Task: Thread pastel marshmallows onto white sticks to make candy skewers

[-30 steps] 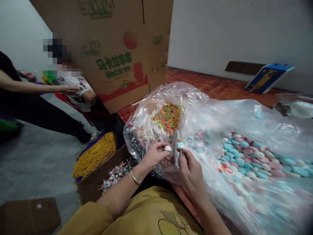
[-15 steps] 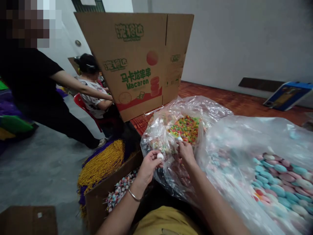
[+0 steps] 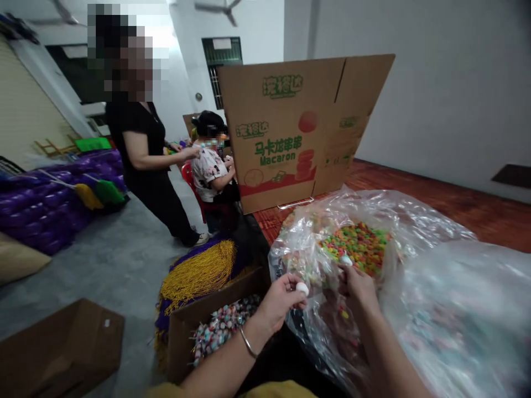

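Note:
My left hand (image 3: 286, 298), with a bangle on its wrist, pinches a round white piece (image 3: 302, 288) between thumb and fingers. To its right, my right hand (image 3: 359, 284) holds a small white and pale blue piece (image 3: 345, 260) at its fingertips, over a clear plastic bag. Small green, orange and red pieces (image 3: 360, 246) fill the bag just beyond that hand. Another clear bag (image 3: 468, 287) at the right holds blurred pale blue and pink pieces. Below my left forearm, a carton (image 3: 182, 342) contains many small wrapped or skewered pieces (image 3: 224, 326).
A large printed cardboard sheet (image 3: 286, 166) stands upright on the red table (image 3: 415, 182). Gold bead strands (image 3: 201, 273) lie left of the carton. One person (image 3: 143, 149) stands at the left beside a seated person (image 3: 211, 171). A brown box (image 3: 66, 342) sits on the floor.
The view has swung left and up, so things appear farther right and lower. The standing person's arm has risen from near the cardboard to the seated person's shoulder. Both my hands keep their pieces.

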A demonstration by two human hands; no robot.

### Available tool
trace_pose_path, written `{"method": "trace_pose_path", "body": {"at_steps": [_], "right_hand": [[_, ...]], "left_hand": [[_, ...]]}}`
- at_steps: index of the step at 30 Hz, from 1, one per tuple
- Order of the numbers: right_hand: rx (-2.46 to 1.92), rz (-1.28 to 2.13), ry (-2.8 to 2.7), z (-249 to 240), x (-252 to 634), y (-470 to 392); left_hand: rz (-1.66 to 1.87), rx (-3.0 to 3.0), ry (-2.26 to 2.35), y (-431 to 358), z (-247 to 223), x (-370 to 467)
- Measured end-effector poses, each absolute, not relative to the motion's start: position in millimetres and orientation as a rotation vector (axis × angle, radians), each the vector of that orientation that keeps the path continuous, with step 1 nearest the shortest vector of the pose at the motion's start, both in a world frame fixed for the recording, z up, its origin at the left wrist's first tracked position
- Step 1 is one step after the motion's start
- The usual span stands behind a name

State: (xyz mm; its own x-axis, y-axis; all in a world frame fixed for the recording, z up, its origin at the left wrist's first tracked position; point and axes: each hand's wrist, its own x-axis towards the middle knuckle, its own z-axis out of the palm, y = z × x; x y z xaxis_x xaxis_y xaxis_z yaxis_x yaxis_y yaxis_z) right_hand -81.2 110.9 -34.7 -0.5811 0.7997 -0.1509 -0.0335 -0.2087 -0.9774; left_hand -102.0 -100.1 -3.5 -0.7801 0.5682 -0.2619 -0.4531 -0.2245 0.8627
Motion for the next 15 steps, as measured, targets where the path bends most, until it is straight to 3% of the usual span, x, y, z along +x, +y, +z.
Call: {"method": "trace_pose_path", "body": {"at_steps": [7,15], "right_hand": [[-1.158,1.985,-1.467,-38,-78,109],[-1.093,1.951,-1.495,-17,-84,106]], "left_hand": [[1.993,0.142,1.393,-95,-3,-96],[1.985,0.130,1.385,-88,-3,-95]]}}
